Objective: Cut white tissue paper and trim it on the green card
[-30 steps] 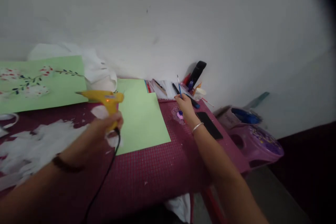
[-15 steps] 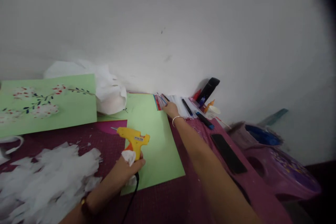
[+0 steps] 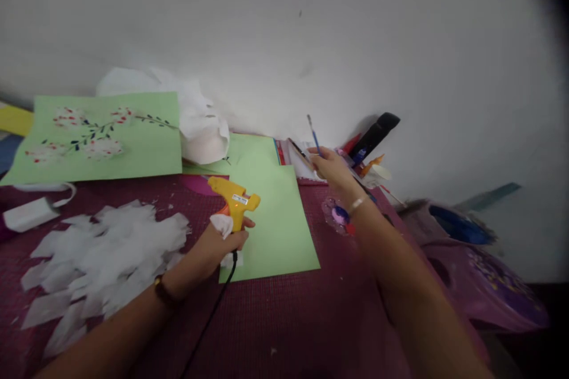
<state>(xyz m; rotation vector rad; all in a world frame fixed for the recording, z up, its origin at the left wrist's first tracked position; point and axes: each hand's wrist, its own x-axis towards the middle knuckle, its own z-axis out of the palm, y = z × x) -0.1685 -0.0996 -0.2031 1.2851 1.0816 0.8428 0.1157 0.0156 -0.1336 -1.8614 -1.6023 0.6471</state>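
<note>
My left hand (image 3: 222, 246) is closed round the handle of a yellow glue gun (image 3: 233, 192), whose nozzle points to the upper left. A crumpled bit of white paper (image 3: 222, 224) sits at the same hand, by the orange trigger. Beneath them lies a plain light green sheet (image 3: 287, 231). My right hand (image 3: 331, 169) pinches a thin blue-handled paintbrush (image 3: 313, 135), its tip up, above the pens and papers by the wall. Below my right wrist, a small palette (image 3: 340, 214) with purple and red paint is partly hidden.
A pile of white tissue pieces (image 3: 106, 254) covers the left of the table. Behind it rests a green sheet with painted blossoms (image 3: 146, 154), beside crumpled white paper (image 3: 202, 124). A black bottle (image 3: 377, 130) leans at the wall. A purple stool (image 3: 484, 284) stands right.
My right hand has lifted the paintbrush off the papers and brought it upright. The glue gun stays in my left hand. The view has shifted, uncovering the palette.
</note>
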